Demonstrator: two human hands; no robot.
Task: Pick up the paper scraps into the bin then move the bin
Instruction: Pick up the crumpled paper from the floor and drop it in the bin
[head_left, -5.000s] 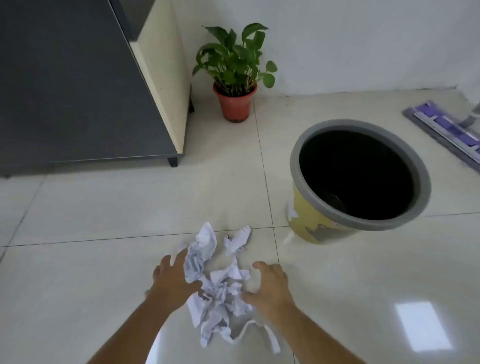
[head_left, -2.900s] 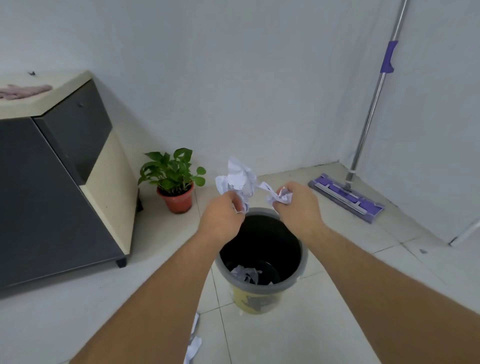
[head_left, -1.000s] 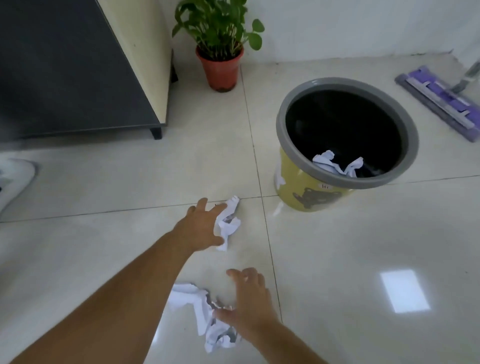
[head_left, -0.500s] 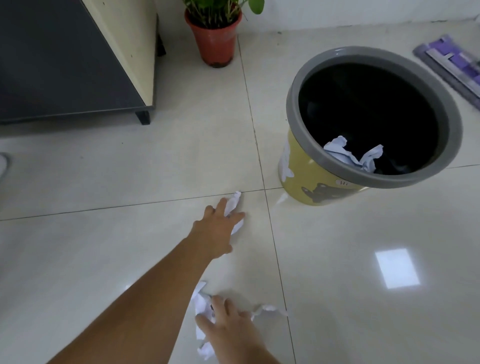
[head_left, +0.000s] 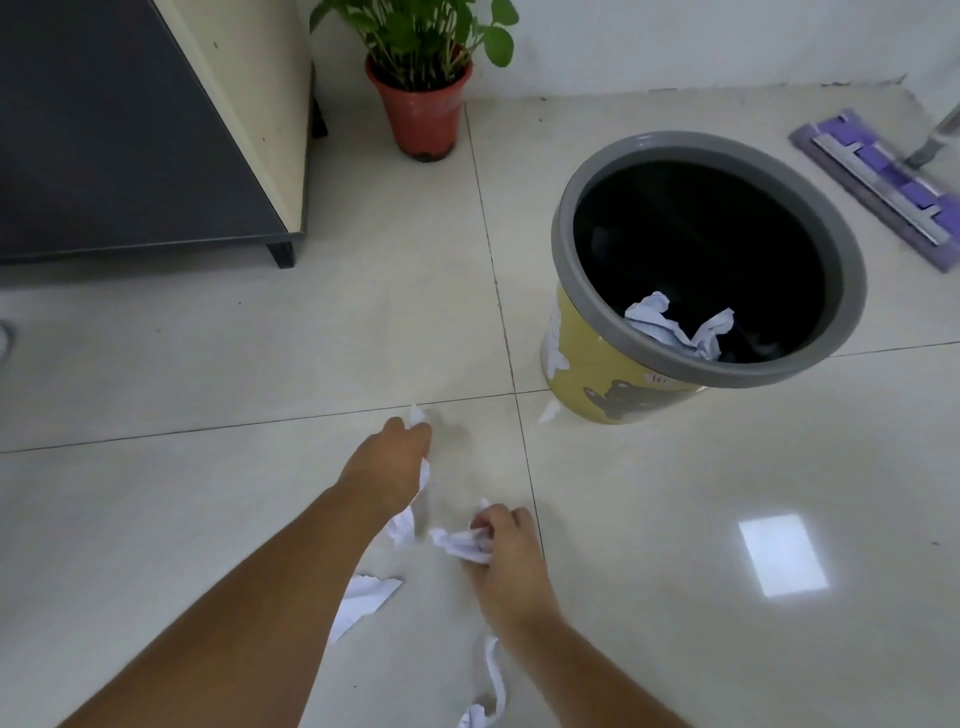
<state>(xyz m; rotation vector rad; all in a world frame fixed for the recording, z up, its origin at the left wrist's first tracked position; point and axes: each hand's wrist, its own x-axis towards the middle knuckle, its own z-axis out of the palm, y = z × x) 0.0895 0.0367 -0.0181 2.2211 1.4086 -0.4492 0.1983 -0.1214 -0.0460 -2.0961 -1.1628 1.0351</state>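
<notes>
A yellow bin with a grey rim stands on the tiled floor at the right, with crumpled white paper inside it. My left hand is closed around a white paper scrap that sticks out above and below my fingers. My right hand is closed on a crumpled paper scrap just above the floor. A flat scrap lies under my left forearm. A long thin strip trails by my right wrist. One tiny scrap sits against the bin's base.
A potted plant in a red pot stands by the back wall. A dark cabinet with a beige side fills the upper left. A purple flat mop head lies at the far right. A light patch reflects on the floor.
My left hand has closed on the scrap near the tile joint and pulled back a little. My right hand has gathered the nearer scrap and lifted it forward.
</notes>
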